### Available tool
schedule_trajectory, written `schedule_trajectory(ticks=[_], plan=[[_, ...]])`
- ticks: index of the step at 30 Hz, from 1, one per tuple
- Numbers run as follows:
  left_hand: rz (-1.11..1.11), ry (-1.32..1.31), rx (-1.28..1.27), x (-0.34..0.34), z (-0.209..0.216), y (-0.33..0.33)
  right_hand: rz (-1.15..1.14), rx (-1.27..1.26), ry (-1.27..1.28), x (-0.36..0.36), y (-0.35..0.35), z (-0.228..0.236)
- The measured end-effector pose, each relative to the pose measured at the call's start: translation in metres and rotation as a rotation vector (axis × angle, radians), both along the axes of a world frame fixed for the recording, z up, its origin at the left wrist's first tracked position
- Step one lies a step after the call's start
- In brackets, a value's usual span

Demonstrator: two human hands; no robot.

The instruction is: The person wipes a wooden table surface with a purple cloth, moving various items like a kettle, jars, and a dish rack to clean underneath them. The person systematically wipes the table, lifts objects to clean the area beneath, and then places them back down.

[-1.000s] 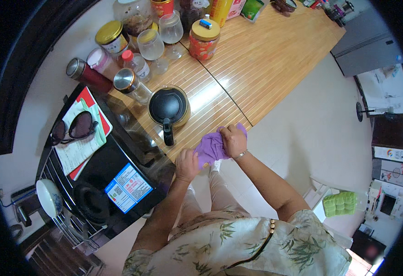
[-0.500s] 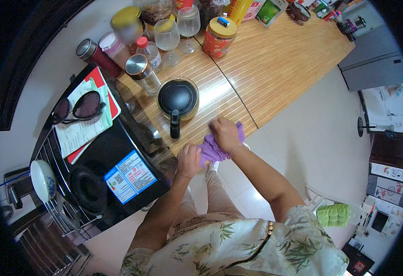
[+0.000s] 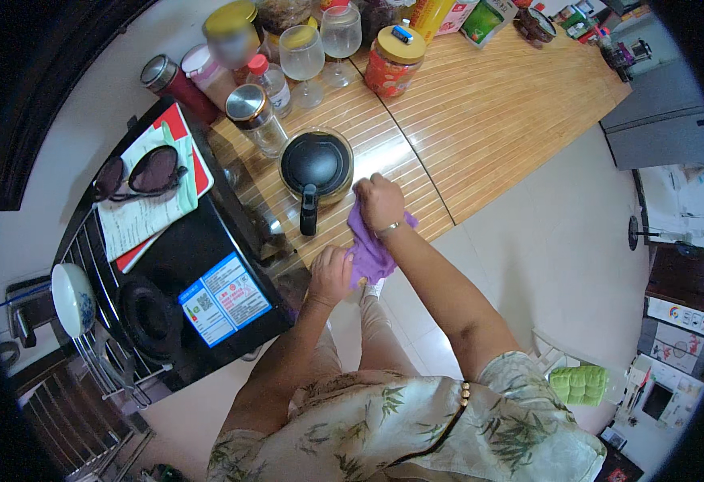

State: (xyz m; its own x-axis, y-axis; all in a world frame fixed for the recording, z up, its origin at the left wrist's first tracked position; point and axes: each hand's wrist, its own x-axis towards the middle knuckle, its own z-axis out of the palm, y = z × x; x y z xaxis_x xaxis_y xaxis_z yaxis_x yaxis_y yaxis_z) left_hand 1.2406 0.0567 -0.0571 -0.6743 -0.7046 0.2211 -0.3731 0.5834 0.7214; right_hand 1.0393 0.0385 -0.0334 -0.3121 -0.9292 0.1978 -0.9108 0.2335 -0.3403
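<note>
A crumpled purple cloth (image 3: 370, 255) stretches between my hands at the near edge of the wooden table (image 3: 497, 120). My right hand (image 3: 379, 203) is closed on its upper part, just right of the glass kettle. My left hand (image 3: 332, 275), fingers curled, grips the cloth's lower left side at the table edge. The glass kettle (image 3: 316, 165) has a black lid and a black handle pointing toward me. Behind it to the left stands a clear glass jar (image 3: 257, 120) with a metal lid.
Two stemmed glasses (image 3: 301, 60), a red-capped bottle (image 3: 270, 83), a red flask (image 3: 178, 87) and a yellow-lidded jar (image 3: 394, 63) stand farther back. At left, a black appliance (image 3: 231, 233) carries sunglasses (image 3: 139, 174) and papers. A white bowl (image 3: 74, 300) sits on a wire rack.
My right hand has moved up and slightly left, toward the kettle, pulling the upper part of the cloth along. My left hand has stayed nearly in place. The view has shifted slightly.
</note>
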Motion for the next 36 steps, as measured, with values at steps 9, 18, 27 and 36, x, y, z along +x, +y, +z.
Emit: schedule_trajectory(ticks=[9,18,27,36], plan=[[0.034,-0.008,-0.046,0.007,0.000,0.000,0.012,-0.013,0.020,0.003,0.056,0.005],[0.040,-0.072,-0.016,0.007,-0.004,-0.001,0.049,-0.001,-0.012,-0.005,0.068,0.010],[0.009,-0.037,-0.037,0.004,-0.006,-0.001,-0.011,-0.027,0.021,-0.028,-0.009,0.008],[-0.004,-0.003,-0.036,-0.002,0.002,-0.002,0.076,-0.157,-0.044,0.010,0.003,-0.007]])
